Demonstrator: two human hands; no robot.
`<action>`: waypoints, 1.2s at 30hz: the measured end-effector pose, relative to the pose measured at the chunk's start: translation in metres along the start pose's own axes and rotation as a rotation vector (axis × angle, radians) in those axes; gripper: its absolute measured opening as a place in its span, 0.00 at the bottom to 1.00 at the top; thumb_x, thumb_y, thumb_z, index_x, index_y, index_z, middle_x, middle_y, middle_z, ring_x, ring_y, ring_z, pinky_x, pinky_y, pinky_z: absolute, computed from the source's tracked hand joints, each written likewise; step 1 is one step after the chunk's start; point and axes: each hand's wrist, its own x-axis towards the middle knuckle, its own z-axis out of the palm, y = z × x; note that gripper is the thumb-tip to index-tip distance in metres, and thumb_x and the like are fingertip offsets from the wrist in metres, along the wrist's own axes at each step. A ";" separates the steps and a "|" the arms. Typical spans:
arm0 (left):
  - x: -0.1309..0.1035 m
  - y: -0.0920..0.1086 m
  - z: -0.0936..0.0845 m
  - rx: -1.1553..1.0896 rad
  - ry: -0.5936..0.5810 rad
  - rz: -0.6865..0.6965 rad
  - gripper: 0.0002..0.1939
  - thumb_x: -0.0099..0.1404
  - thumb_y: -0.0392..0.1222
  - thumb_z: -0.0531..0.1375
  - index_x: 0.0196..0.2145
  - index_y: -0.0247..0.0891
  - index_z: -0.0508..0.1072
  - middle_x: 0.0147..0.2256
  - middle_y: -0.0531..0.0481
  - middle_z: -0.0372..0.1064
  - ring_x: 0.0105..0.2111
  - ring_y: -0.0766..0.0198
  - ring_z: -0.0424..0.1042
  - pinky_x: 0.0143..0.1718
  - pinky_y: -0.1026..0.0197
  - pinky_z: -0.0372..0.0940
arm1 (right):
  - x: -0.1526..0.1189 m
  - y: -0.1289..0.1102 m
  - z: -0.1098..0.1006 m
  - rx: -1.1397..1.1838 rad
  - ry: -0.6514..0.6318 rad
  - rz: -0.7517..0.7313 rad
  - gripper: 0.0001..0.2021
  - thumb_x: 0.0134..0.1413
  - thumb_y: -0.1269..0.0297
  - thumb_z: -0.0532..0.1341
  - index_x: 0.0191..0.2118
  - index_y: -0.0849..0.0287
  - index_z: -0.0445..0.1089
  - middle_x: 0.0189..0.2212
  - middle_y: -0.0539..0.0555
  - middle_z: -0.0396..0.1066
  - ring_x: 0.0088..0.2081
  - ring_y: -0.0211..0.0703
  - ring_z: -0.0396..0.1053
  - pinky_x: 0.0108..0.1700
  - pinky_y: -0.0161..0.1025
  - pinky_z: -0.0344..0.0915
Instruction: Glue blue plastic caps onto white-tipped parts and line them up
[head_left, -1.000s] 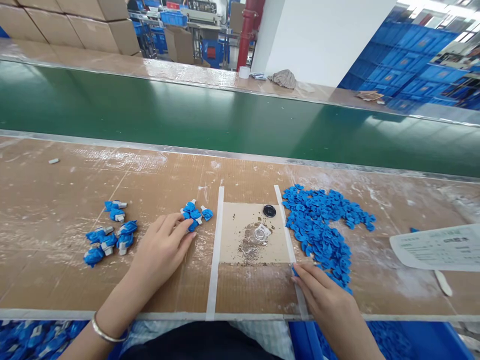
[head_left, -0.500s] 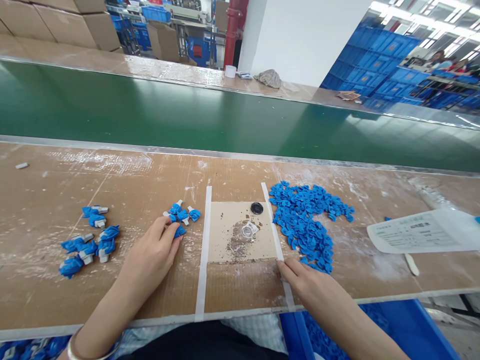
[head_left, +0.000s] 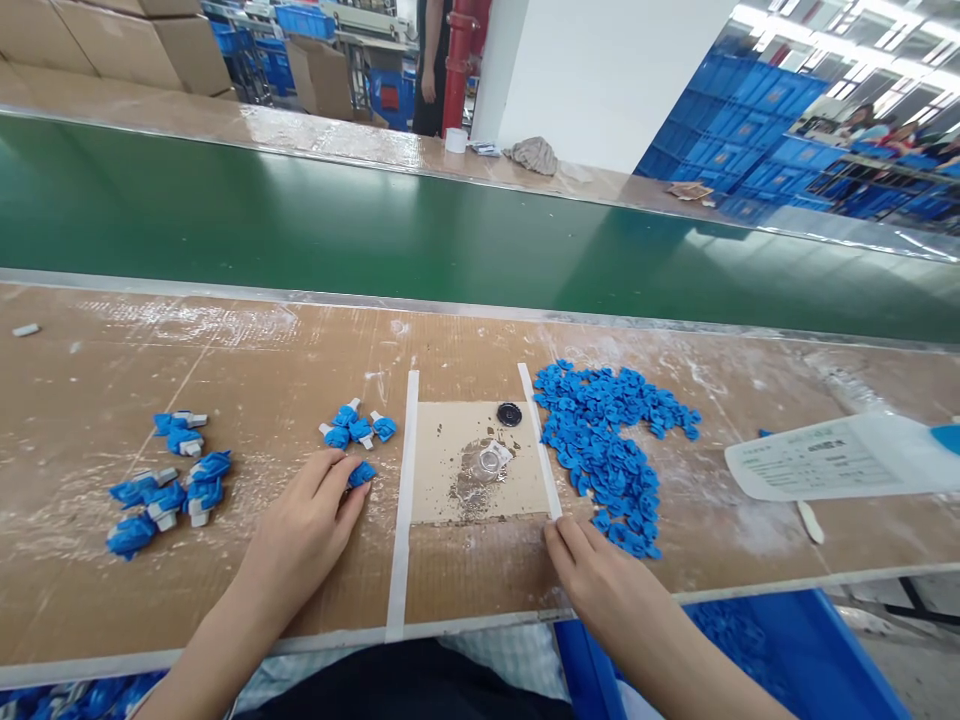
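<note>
My left hand (head_left: 319, 510) grips a blue piece (head_left: 361, 474) on the table, just in front of a small group of blue-and-grey parts (head_left: 361, 428). Fingers pressed together, my right hand (head_left: 592, 560) rests at the right tape strip (head_left: 539, 440); whatever its fingertips hold is hidden. Between the tape strips lies a beige card (head_left: 435, 480) with a small clear round dish (head_left: 489, 461) and a black ring-shaped cap (head_left: 509, 414). A pile of small blue pieces (head_left: 607, 450) spreads right of the card. More blue-and-grey parts (head_left: 169, 500) sit at the left.
A white bottle (head_left: 840, 460) lies at the right, near a pale strip (head_left: 810, 522). Behind the table runs a green belt (head_left: 337, 235). A blue bin (head_left: 817, 650) is below the front edge. A person (head_left: 431, 70) stands beyond the belt.
My left hand has drawn slightly back from the small group, with the blue piece at its fingers. My right hand has shifted slightly left. A person has appeared beside the red pipe.
</note>
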 end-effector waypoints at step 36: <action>-0.010 0.040 0.014 -0.211 0.059 -0.131 0.08 0.69 0.35 0.54 0.46 0.35 0.66 0.42 0.42 0.69 0.43 0.53 0.70 0.45 0.52 0.68 | 0.014 -0.004 0.015 1.199 0.421 0.834 0.09 0.58 0.60 0.61 0.37 0.57 0.78 0.38 0.58 0.76 0.35 0.46 0.75 0.33 0.40 0.75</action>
